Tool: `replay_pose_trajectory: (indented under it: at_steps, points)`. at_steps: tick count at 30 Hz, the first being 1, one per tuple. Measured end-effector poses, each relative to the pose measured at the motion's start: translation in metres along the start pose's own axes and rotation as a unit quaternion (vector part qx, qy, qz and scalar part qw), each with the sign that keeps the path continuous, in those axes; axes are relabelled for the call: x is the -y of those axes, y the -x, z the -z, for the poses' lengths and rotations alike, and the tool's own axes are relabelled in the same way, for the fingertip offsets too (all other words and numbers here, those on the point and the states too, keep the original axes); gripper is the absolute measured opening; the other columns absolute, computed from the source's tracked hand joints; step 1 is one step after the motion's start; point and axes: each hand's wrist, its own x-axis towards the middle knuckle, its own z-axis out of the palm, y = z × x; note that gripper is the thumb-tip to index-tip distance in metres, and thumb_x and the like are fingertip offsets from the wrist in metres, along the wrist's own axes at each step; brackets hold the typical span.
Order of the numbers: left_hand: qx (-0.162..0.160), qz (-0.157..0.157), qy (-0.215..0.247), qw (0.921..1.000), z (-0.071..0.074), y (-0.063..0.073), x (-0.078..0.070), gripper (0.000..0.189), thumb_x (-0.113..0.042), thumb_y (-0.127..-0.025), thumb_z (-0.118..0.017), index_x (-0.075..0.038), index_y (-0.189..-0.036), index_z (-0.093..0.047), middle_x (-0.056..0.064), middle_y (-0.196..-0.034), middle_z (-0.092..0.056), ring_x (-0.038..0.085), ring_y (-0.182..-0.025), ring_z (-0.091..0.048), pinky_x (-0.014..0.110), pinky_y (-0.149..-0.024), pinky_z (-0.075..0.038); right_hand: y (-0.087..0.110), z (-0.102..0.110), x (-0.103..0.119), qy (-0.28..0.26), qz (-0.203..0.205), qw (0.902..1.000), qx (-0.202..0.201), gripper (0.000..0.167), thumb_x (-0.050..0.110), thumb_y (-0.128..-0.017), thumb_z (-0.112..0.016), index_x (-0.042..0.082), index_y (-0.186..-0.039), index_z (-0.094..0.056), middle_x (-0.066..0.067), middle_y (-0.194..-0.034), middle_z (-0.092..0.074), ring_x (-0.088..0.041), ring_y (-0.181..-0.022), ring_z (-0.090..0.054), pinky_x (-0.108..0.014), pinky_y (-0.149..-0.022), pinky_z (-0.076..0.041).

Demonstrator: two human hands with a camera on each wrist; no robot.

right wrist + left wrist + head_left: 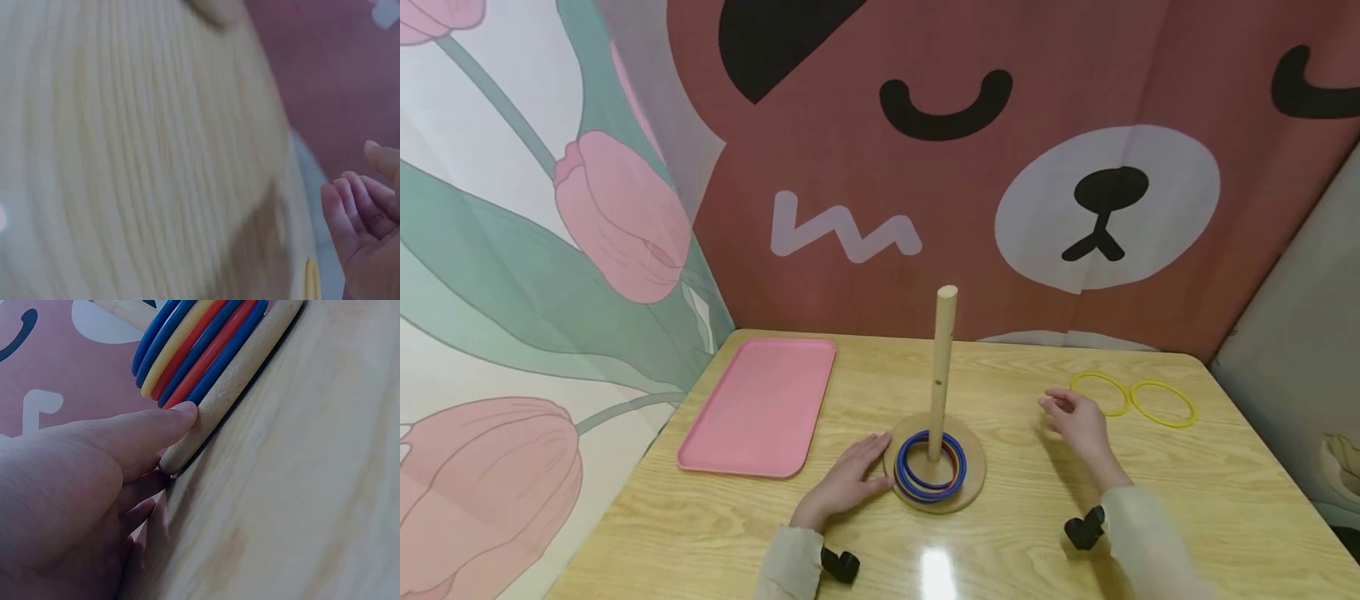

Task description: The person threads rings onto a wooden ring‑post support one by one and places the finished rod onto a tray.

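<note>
A round wooden base [972,477] with an upright wooden peg [942,367] stands on the table in the head view. Around the peg's foot lies a stack of several blue, red and yellow rings [200,353]. My left hand [848,479] rests against the base's left side, its thumb [169,422] touching the rim just below the rings and the fingers along the edge. My right hand [1078,429] hovers over the table at the right, fingers loosely bent and holding nothing. Close behind it are two yellow rings [1163,403], one partly hidden by the hand.
A pink tray [760,408] lies on the left part of the wooden table [700,542]. A printed curtain with a bear face [850,150] hangs behind the far table edge, and another with tulips [617,217] hangs at the left.
</note>
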Motion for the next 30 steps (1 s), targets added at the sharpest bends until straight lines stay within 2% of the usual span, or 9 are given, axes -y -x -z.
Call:
replay_pose_trajectory:
  at_steps: [3, 5, 7, 9, 11, 13, 17, 23, 30]
  points:
    - [0.001, 0.002, -0.003, 1.0000, 0.000, -0.001, 0.000, 0.071, -0.040, -0.095, -0.059, -0.014, -0.153, -0.029, 0.008, -0.159, -0.030, 0.031, -0.149, -0.022, 0.056, -0.121, -0.016, -0.007, 0.011, -0.012, 0.036, 0.010, 0.9991, -0.018, 0.048, 0.028, -0.098, -0.057, -0.006, -0.131, -0.054, -0.025, -0.117, -0.063, -0.003, -0.082, -0.063, -0.020, -0.065, -0.059]
    - [0.001, -0.001, -0.006, 1.0000, 0.000, -0.002, 0.000, 0.071, -0.040, -0.095, -0.059, -0.013, -0.153, -0.029, 0.008, -0.159, -0.030, 0.032, -0.149, -0.023, 0.056, -0.121, -0.016, -0.011, 0.017, -0.019, 0.055, 0.009, 0.9980, -0.030, 0.049, 0.028, -0.097, -0.059, -0.007, -0.132, -0.053, -0.026, -0.118, -0.062, 0.005, -0.078, -0.057, -0.017, -0.063, -0.057]
    - [0.001, -0.003, -0.005, 1.0000, 0.000, -0.002, -0.001, 0.072, -0.039, -0.094, -0.060, -0.012, -0.153, -0.029, 0.009, -0.159, -0.030, 0.032, -0.149, -0.023, 0.055, -0.121, -0.016, -0.013, 0.021, -0.024, 0.065, 0.004, 0.9969, -0.044, 0.048, 0.026, -0.097, -0.060, -0.007, -0.131, -0.053, -0.027, -0.118, -0.062, -0.002, -0.077, -0.061, -0.017, -0.061, -0.056]
    - [0.000, -0.006, -0.004, 1.0000, 0.000, -0.002, -0.001, 0.072, -0.039, -0.094, -0.060, -0.011, -0.153, -0.029, 0.010, -0.159, -0.031, 0.034, -0.148, -0.024, 0.057, -0.121, -0.016, -0.015, 0.025, -0.029, 0.077, 0.002, 0.9954, -0.057, 0.049, 0.024, -0.096, -0.061, -0.009, -0.131, -0.052, -0.029, -0.119, -0.061, -0.019, -0.083, -0.068, -0.023, -0.063, -0.059]
    - [0.001, -0.003, -0.001, 1.0000, 0.000, -0.001, -0.002, 0.072, -0.038, -0.094, -0.061, -0.011, -0.153, -0.029, 0.010, -0.159, -0.031, 0.033, -0.148, -0.024, 0.057, -0.121, -0.016, -0.017, 0.029, -0.033, 0.093, 0.001, 0.9933, -0.068, 0.049, 0.023, -0.096, -0.061, -0.011, -0.131, -0.051, -0.032, -0.121, -0.059, -0.036, -0.096, -0.066, -0.035, -0.074, -0.059]
    - [0.001, -0.003, 0.000, 1.0000, 0.001, -0.001, -0.002, 0.072, -0.038, -0.094, -0.060, -0.011, -0.153, -0.029, 0.010, -0.159, -0.031, 0.033, -0.148, -0.023, 0.057, -0.121, -0.016, -0.019, 0.034, -0.038, 0.110, -0.001, 0.9914, -0.070, 0.053, 0.023, -0.096, -0.060, -0.012, -0.133, -0.047, -0.034, -0.126, -0.055, -0.045, -0.110, -0.059, -0.048, -0.087, -0.054]
    - [0.000, -0.005, 0.001, 1.0000, 0.001, -0.001, -0.002, 0.071, -0.038, -0.095, -0.059, -0.010, -0.153, -0.029, 0.011, -0.159, -0.030, 0.034, -0.148, -0.023, 0.058, -0.120, -0.017, -0.024, 0.042, -0.046, 0.126, -0.010, 0.9896, -0.069, 0.062, 0.025, -0.096, -0.059, -0.015, -0.139, -0.038, -0.037, -0.133, -0.046, -0.050, -0.121, -0.047, -0.060, -0.099, -0.042]
    - [-0.003, -0.011, -0.001, 0.9999, 0.001, -0.001, -0.001, 0.071, -0.038, -0.095, -0.059, -0.008, -0.152, -0.029, 0.012, -0.158, -0.031, 0.035, -0.148, -0.024, 0.058, -0.120, -0.016, -0.026, 0.053, -0.054, 0.152, -0.012, 0.9855, -0.074, 0.068, 0.024, -0.095, -0.061, -0.021, -0.137, -0.033, -0.042, -0.127, -0.043, -0.055, -0.116, -0.043, -0.063, -0.096, -0.040]
    - [-0.003, -0.008, 0.004, 1.0000, 0.001, -0.001, -0.001, 0.071, -0.038, -0.095, -0.059, -0.008, -0.152, -0.030, 0.012, -0.158, -0.031, 0.034, -0.148, -0.024, 0.055, -0.122, -0.014, -0.029, 0.058, -0.058, 0.175, -0.038, 0.9827, -0.049, 0.078, 0.029, -0.094, -0.062, -0.024, -0.139, -0.025, -0.045, -0.127, -0.036, -0.058, -0.116, -0.037, -0.066, -0.099, -0.036]
